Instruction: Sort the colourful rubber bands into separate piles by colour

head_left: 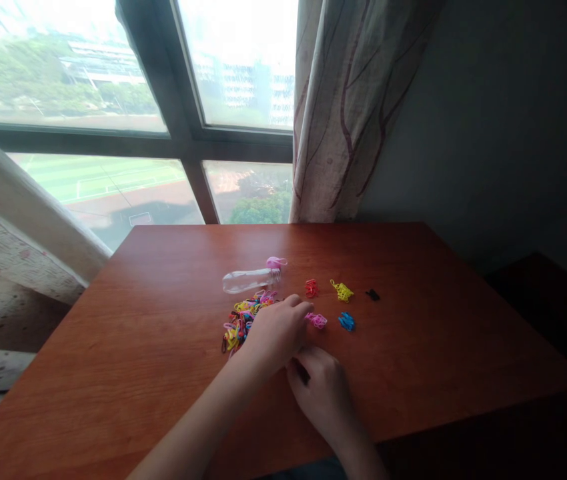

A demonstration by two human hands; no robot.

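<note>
A mixed pile of small coloured rubber bands [236,333] lies on the wooden table, partly covered by my left hand [281,330]. That hand reaches across with its fingers bent, its fingertips beside a small cluster of pink rubber bands [317,321]; what they hold, if anything, is hidden. Just below and to the right, my right hand [322,380] is curled, and its fingertips disappear beneath the left hand. Separate little clusters of red bands [311,288], yellow bands [342,291], blue bands [347,321] and black bands [372,294] lie to the right.
Behind the pile, a clear plastic bottle [248,281] lies on its side, with a pink looped cap [276,263] at its right end. The brown table [138,353] meets a window [183,143] and a patterned curtain [343,113] at the back.
</note>
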